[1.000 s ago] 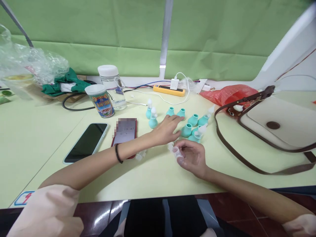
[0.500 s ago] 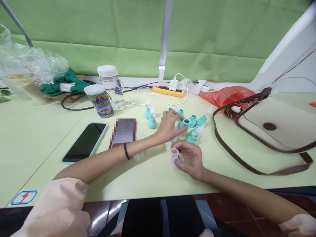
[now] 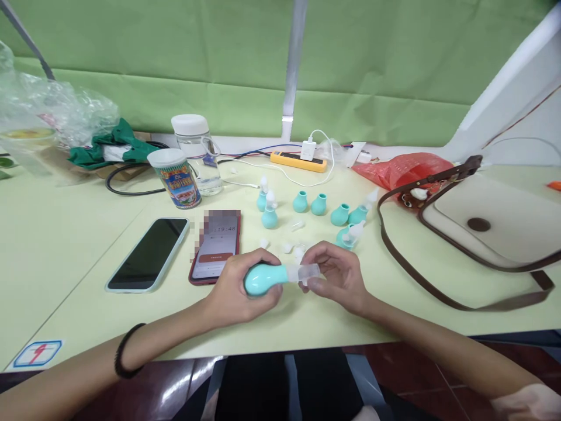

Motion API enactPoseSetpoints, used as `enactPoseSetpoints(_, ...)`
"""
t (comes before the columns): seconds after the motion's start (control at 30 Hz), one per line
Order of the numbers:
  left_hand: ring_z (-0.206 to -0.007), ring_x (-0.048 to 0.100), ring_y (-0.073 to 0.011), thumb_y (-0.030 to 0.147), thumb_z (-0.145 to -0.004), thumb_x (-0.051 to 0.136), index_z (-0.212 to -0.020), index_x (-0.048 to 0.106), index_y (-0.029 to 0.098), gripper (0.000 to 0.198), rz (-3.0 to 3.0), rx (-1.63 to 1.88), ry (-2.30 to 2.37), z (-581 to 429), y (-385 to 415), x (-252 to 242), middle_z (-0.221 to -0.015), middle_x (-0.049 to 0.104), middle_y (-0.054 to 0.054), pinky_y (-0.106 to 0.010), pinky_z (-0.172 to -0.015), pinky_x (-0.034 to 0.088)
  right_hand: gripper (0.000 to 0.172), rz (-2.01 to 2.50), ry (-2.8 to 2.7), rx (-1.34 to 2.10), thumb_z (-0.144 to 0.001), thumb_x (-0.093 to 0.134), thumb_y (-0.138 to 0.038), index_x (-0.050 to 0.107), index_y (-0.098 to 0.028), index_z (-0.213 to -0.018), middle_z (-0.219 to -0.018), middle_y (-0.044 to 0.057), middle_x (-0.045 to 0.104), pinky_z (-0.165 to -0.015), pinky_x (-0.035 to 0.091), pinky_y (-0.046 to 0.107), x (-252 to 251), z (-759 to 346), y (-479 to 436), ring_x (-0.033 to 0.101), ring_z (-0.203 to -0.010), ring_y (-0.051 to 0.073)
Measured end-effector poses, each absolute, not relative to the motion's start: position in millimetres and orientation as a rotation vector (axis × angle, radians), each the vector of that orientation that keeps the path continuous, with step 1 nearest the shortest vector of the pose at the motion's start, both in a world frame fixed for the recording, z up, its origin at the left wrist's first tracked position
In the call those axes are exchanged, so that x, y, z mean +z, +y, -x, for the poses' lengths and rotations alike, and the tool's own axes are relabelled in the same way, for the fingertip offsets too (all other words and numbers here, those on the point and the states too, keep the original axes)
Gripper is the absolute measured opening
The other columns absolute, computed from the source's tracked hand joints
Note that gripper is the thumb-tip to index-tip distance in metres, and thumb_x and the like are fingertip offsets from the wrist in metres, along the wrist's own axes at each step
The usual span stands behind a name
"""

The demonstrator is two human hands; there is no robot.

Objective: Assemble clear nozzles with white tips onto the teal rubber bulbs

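Observation:
My left hand (image 3: 236, 295) is closed around a teal rubber squeeze bulb (image 3: 262, 279), which lies on its side in the air above the table's front part. The bulb's mouth points right, toward a translucent plastic cup-shaped piece (image 3: 310, 273) pinched in the fingers of my right hand (image 3: 345, 278). The two meet at the bulb's neck; how far one sits in the other I cannot tell. Behind my hands stand several open teal bulbs (image 3: 300, 202), and others, like one bulb with a clear nozzle (image 3: 269, 218). Small clear plastic parts (image 3: 298, 250) lie just beyond my fingers.
To the left lie a black-screened phone (image 3: 148, 254) and a red-cased phone (image 3: 214, 257). Behind them stand a paper cup (image 3: 177, 184) and a water bottle (image 3: 210, 169). A power strip (image 3: 287, 161) is at the back; a white bag (image 3: 495, 216) with a brown strap lies right.
My left hand has picked a teal bulb from the group and brought it left and nearer, to the plastic piece. The right hand stays about in place, its piece now tipped sideways.

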State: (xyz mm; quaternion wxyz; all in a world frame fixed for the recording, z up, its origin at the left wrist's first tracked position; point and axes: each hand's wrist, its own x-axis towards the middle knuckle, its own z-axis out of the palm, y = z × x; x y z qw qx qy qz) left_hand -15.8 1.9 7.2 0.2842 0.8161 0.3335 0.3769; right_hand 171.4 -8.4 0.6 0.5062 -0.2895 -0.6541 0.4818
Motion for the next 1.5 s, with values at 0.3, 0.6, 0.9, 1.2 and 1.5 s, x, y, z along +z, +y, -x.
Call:
enactPoseSetpoints(0.3,-0.059,0.057,-0.0108,0.02,-0.063,0.065,-0.08,0.058,0.014,0.019,-2.138,1.129,0.85,21,-1,-2,-0.07,0.062,-0.002,-0.021,-0.054,0.045,0.019,0.729,-1.785,0.94,-0.058,0.069,-0.013,0.063,-0.013,-0.076,-0.056,0.002,0.061,-0.044,0.047,0.022,-1,-172,-2,0.054,-0.048,0.01)
enactPoseSetpoints(0.6,-0.062,0.06,-0.0136,0.023,-0.059,0.068,-0.079,0.06,0.013,0.024,-2.095,1.085,0.897,22,2,-6,-0.073,0.065,-0.004,-0.022,-0.056,0.048,0.022,0.497,-2.054,0.118,-0.066,0.063,-0.009,0.057,-0.015,-0.087,-0.076,0.005,0.068,-0.057,0.052,0.02,-15,-172,2,0.062,-0.064,0.011)
enactPoseSetpoints(0.9,-0.055,0.057,-0.0113,0.026,-0.054,0.071,-0.076,0.06,0.013,0.028,-1.913,0.946,0.968,23,2,-1,-0.069,0.061,-0.001,-0.021,-0.05,0.047,0.028,0.456,-2.267,-0.358,-0.071,0.057,-0.006,0.051,-0.012,-0.098,-0.09,0.008,0.065,-0.051,0.046,0.02,-18,-184,3,0.057,-0.065,0.009)
enactPoseSetpoints(1.2,-0.039,0.047,-0.0051,0.026,-0.056,0.069,-0.079,0.055,0.013,0.03,-1.564,0.729,0.889,23,2,-3,-0.062,0.053,0.002,-0.016,-0.032,0.043,0.021,0.392,-2.473,-0.353,-0.08,0.039,-0.007,0.055,-0.011,-0.094,-0.097,0.011,0.063,-0.052,0.045,0.024,6,-185,-7,0.057,-0.066,0.012)
enactPoseSetpoints(1.5,-0.052,0.054,-0.0106,0.025,-0.059,0.067,-0.072,0.058,0.012,0.021,-2.055,1.014,0.946,19,-1,-3,-0.061,0.06,-0.001,-0.02,-0.046,0.044,0.034,0.449,-2.319,-0.242,-0.071,0.053,-0.006,0.053,-0.019,-0.103,-0.099,0.006,0.064,-0.048,0.045,0.021,-17,-185,-1,0.058,-0.059,0.009)
